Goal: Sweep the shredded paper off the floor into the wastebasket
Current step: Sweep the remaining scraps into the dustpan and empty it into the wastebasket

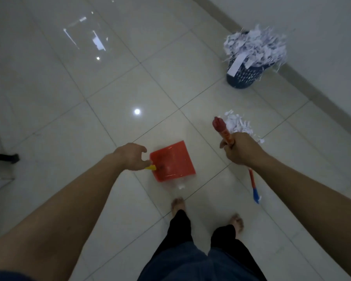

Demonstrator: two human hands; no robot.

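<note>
left hand [133,157]: fingers clenched on the yellow handle [151,167] of the red dustpan [173,161]; pan held over the floor [109,88], centre
right hand [240,149]: fingers grasping the broom handle [223,129], red cap at top, blue end low near right
shredded paper [238,123]: small pile on floor, just beyond right hand
wastebasket [244,75]: dark, far right by the wall [322,37], heaped over its rim with shreds [255,44]
feet [177,204]: bare, near centre
</note>
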